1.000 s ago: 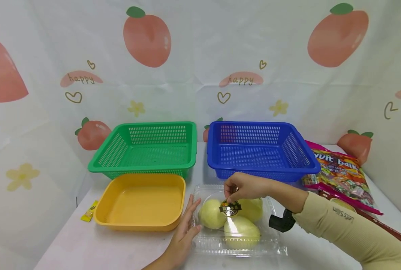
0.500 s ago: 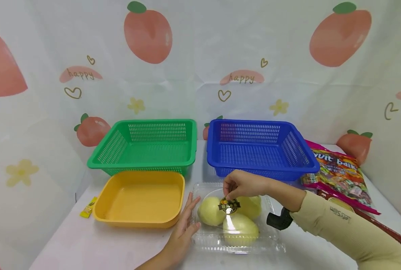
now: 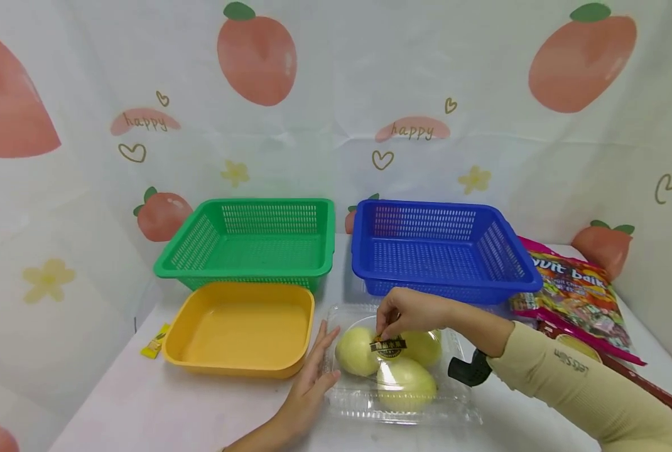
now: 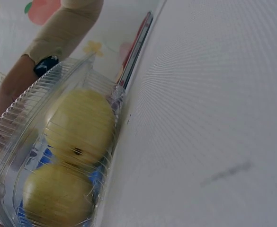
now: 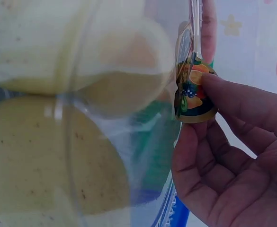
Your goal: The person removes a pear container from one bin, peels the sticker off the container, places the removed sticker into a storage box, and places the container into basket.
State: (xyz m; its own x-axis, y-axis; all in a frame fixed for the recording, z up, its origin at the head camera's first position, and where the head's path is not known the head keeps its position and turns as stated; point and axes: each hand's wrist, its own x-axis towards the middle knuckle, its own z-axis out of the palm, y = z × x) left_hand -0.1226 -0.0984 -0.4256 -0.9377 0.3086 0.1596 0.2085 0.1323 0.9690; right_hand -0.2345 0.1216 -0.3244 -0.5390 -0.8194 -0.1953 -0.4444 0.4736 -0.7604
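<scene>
A clear plastic clamshell box (image 3: 344, 402) with three pale yellow fruits (image 3: 406, 380) inside sits on the table. A dark label with fruit pictures (image 3: 389, 347) is stuck on its lid. My right hand (image 3: 412, 312) pinches the label's edge between thumb and finger. In the right wrist view, the pinched part of the label (image 5: 195, 97) stands bent away from the lid. My left hand (image 3: 309, 387) rests along the box's left side, its fingers stretched out. Two of the fruits (image 4: 80, 125) show through the box's ribbed wall in the left wrist view.
Behind the box stands a blue basket (image 3: 446, 290), with a green basket (image 3: 245, 274) to its left. A yellow tray (image 3: 240, 367) is left of my left hand. A candy bag (image 3: 581, 295) lies at right, and a small yellow packet (image 3: 155, 342) at far left.
The head view has shifted slightly. Both hands keep nearly the same places on the box, and my right fingers stay at the label's edge.
</scene>
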